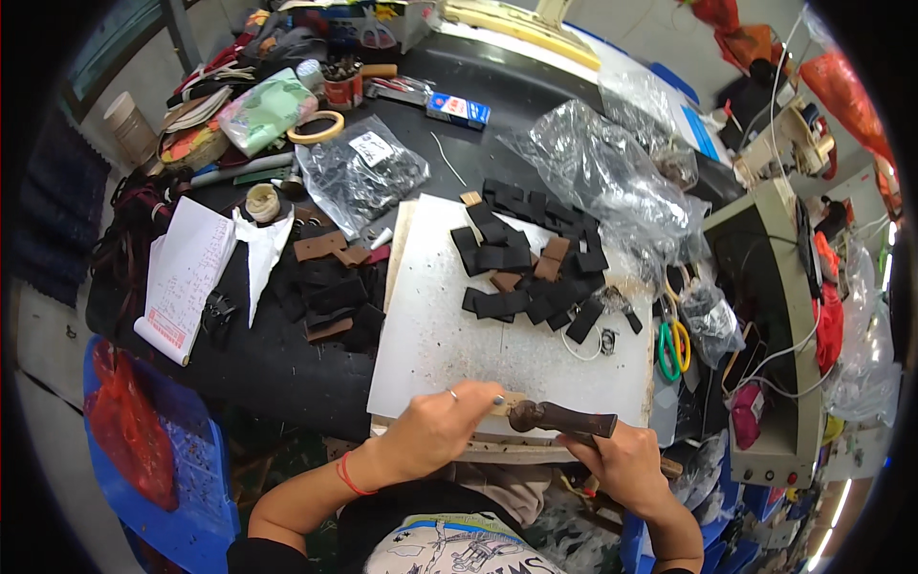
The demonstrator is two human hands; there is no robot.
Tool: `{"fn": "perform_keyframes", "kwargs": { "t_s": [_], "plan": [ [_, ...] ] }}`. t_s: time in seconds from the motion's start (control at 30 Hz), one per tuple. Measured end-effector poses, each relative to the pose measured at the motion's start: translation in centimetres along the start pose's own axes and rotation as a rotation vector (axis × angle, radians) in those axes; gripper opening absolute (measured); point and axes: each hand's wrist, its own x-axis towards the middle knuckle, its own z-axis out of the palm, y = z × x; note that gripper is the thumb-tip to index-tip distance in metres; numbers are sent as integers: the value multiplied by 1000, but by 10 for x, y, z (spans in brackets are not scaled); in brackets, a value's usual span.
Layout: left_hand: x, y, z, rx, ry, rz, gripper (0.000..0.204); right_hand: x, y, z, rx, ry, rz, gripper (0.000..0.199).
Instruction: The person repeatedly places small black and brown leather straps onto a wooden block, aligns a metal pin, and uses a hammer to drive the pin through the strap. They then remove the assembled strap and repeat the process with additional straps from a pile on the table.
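- Hammer (571,418), dark, seemingly gripped in the right hand (623,464); near six o'clock on the white board (421,359);
- left hand (432,432) pinching tan piece (510,403) beside it; probably mid-work;
- black tabs (504,257) at twelve; another heap (337,295) beyond nine; done or left, I cannot tell

Left hand (435,432) (red bracelet (352,475) on that wrist, ring (453,394) on a finger) is pinching a small tan tab (513,400) right by the head of a dark brown hammer (574,418) that the right hand (620,464) has hold of. Can't really tell if those two touch. Both hands are at the near edge of a white board (430,354). Past them there's a messy pile of black and brown tabs (507,256), a notepad (186,273)'s way off beyond the left hand, and scissors with green and yellow handles (666,350) lie beyond the right.
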Motion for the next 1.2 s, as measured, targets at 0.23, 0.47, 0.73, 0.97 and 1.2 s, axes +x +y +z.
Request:
{"fn": "perform_keyframes", "kwargs": {
  "t_s": [0.23,0.47,0.73,0.97,1.2],
  "plan": [
    [0,5,-1,68,-102,64,50,-6,11,-41,1298,557,-127,28],
    [-4,7,5,103,-23,16,34,23,4,-13,-102,135,-5,32],
    [18,10,-7,46,287,-65,25,3,-6,13,-35,6,8,26],
    [12,5,-9,188,-194,-177,23,-20,28,50,258,300,135,19],
    [2,-30,-88,274,473,-520,19,-48,110,52,-70,677,615,20]
  ]
}}
